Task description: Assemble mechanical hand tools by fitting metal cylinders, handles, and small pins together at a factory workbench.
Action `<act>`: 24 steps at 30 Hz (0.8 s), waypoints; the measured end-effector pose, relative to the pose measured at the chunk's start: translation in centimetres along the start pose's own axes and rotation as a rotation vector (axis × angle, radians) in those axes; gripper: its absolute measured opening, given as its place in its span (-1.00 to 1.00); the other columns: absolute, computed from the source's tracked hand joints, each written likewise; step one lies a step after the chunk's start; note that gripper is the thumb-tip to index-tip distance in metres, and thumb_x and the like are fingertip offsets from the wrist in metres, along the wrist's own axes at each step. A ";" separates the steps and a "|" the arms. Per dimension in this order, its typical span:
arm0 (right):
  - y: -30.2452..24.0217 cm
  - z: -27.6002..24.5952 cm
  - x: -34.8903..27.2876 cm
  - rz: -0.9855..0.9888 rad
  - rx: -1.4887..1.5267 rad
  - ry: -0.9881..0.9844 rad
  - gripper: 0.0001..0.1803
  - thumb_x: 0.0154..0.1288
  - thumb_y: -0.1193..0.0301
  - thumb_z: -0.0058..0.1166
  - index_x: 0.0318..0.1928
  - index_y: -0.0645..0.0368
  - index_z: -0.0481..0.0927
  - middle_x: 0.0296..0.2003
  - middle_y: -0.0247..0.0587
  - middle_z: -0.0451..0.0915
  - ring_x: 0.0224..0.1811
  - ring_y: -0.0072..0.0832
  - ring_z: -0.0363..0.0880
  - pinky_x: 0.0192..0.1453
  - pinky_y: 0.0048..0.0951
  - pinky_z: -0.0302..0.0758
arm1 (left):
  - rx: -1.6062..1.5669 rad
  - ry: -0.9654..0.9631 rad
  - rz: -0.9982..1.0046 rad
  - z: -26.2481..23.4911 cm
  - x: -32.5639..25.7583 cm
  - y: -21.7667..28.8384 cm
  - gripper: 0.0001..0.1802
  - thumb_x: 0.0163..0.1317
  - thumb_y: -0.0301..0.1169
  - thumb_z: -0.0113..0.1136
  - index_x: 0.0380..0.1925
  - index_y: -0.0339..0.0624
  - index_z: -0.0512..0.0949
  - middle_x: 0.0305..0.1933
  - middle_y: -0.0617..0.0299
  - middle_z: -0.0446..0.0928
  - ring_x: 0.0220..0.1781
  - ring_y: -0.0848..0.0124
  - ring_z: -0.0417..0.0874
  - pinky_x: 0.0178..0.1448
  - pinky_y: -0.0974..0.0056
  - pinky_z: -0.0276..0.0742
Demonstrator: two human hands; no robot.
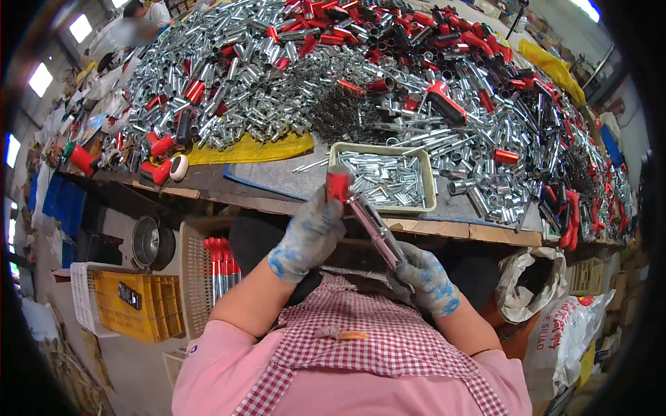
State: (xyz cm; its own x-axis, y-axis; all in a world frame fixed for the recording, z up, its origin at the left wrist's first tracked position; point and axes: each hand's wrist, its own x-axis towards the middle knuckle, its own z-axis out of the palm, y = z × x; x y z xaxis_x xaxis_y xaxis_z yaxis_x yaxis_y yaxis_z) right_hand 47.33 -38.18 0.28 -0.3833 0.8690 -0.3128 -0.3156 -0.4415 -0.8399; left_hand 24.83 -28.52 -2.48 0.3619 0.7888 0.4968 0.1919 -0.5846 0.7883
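Both of my hands wear pale gloves with blue patches, and they are close together over the table's front edge. My left hand [310, 234] is closed around a short red cylindrical part [338, 187], held upright. Reaching from beside that part toward my right is a shiny silver metal tube [377, 230], tilted down, with my right hand [427, 277] closed on its lower end. Whether the red part and the tube are joined I cannot tell. Just beyond them, a cream tray [431, 182] holds many thin silver pins.
A large heap of silver tubes [257, 76] and red parts covers the table. Yellow cloth [257, 149] lies at its front left. Below left stand a yellow crate [139, 305] and a beige basket [196, 277] beside red-handled silver tools [222, 263]. A white sack [531, 281] hangs open at right.
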 end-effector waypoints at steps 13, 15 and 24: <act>-0.1 2.3 3.4 0.066 -0.115 -0.057 -0.43 0.34 0.28 0.08 0.26 0.30 0.29 -0.37 -0.37 0.42 -0.49 -0.69 0.34 -0.44 -0.65 0.30 | -1.098 -0.094 -0.420 1.6 -1.6 0.8 -0.49 0.40 -0.11 0.03 0.19 -0.17 0.27 0.12 0.03 0.48 0.24 0.16 0.50 0.31 0.06 0.39; 0.5 2.7 4.8 0.029 -0.292 -0.053 -0.42 0.35 0.34 0.02 0.31 0.29 0.23 -0.24 -0.20 0.52 -0.30 -0.48 0.53 -0.24 -0.50 0.47 | -1.035 -0.058 -0.528 1.5 -2.2 1.0 -0.28 0.26 0.14 0.13 0.19 -0.17 0.26 0.08 0.05 0.49 0.19 0.16 0.54 0.23 0.11 0.48; -7.8 3.2 15.0 -0.788 -1.835 -0.385 -0.49 0.33 0.13 0.06 0.13 0.23 0.48 -0.06 0.15 0.60 0.01 -0.02 0.59 0.05 -0.10 0.52 | -0.889 0.407 -0.562 -4.4 -3.7 -1.1 -0.34 0.19 0.14 0.23 0.01 -0.17 0.37 -0.21 0.12 0.58 -0.24 0.27 0.64 -0.19 0.11 0.64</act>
State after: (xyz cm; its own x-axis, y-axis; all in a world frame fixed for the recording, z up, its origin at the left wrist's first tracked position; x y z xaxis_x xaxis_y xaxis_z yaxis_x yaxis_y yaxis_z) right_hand 41.27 -22.40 3.55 -0.8348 0.5284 0.1542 0.5054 0.8468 -0.1657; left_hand 19.30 -29.97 -3.62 0.0735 0.9957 -0.0569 -0.5428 0.0878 0.8353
